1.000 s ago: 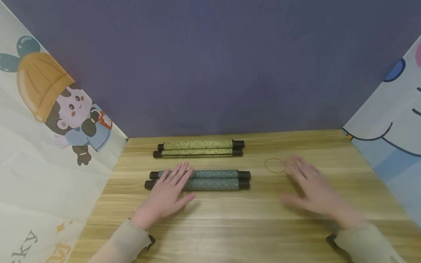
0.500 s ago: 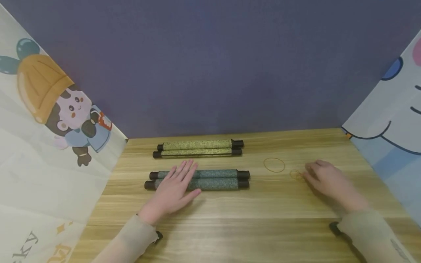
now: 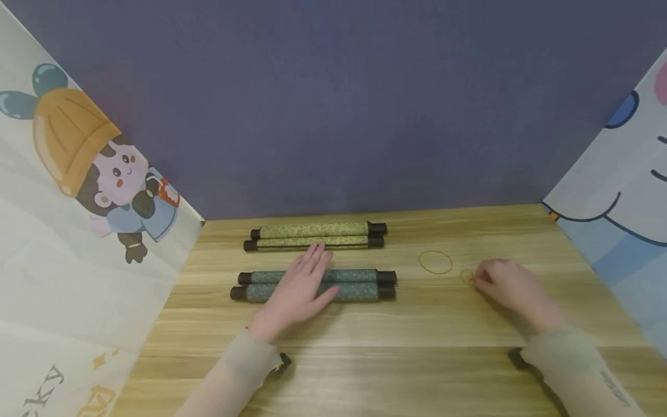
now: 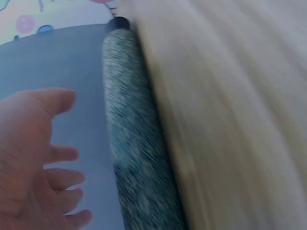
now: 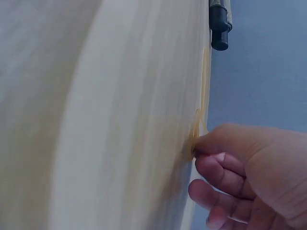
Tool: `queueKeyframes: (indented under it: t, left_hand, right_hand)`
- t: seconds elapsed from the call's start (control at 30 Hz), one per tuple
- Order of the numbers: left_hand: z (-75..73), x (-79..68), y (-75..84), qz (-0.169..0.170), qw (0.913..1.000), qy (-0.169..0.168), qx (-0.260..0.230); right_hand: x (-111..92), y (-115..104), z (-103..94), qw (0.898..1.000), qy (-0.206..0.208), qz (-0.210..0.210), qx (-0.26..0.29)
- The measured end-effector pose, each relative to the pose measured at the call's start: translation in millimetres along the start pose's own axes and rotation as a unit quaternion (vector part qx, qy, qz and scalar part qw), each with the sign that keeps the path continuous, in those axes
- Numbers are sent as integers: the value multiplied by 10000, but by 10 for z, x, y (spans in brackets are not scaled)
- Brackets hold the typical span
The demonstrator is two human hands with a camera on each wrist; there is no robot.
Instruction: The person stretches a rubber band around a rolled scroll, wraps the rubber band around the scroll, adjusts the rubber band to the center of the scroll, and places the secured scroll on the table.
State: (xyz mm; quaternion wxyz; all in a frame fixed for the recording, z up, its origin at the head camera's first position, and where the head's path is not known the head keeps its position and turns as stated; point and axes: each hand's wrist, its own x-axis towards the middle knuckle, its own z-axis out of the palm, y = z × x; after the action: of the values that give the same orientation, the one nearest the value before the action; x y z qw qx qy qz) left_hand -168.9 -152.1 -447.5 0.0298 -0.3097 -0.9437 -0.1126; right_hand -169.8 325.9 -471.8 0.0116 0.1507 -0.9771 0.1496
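My left hand point(image 3: 296, 289), its fingers straight, is over a blue-green patterned scroll point(image 3: 354, 292) with dark end knobs; its two rolls lie side by side. The fingertips reach toward the yellow-green scroll point(image 3: 312, 230) behind it. In the left wrist view one blue-green roll point(image 4: 132, 120) runs beside the hand, apart from the thumb. On the right, my right hand point(image 3: 508, 286) pinches a small yellow rubber band point(image 3: 466, 277) between thumb and fingertips, low at the tabletop. The right wrist view shows the band point(image 5: 195, 129) at the thumb tip.
A larger loop of rubber band point(image 3: 435, 262) lies between the scrolls and my right hand. The wood-grain table point(image 3: 396, 370) ends at a dark blue panel point(image 3: 333, 116) behind. Printed cartoon sheets point(image 3: 125, 168) stand along both sides.
My left hand has slid rightward and slightly forward over the blue-green scroll. My right hand has gone from spread fingers to pinching the small rubber band. The scrolls have stayed put.
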Motion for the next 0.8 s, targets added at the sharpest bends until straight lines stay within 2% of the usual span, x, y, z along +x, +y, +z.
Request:
queueKeyframes:
  t: [0.13,0.23,0.47,0.63,0.8]
  left_hand:
    - [0,130,66,4,9984,146,-551]
    - [-5,211,118,-162,9949,219,-971]
    - [-9,417,208,-386,9854,622,-1535]
    - [-53,517,315,-368,9714,1023,-2109]
    - [-70,543,462,-287,9477,1118,-2975]
  right_hand:
    - [52,-82,-33,9998,18,-29,172]
    - [113,-198,-100,9992,186,-103,336]
    - [275,-570,-262,9964,524,-205,633]
    - [336,-838,-288,9888,764,-407,1213]
    - [376,-1088,-344,9796,710,-601,1779]
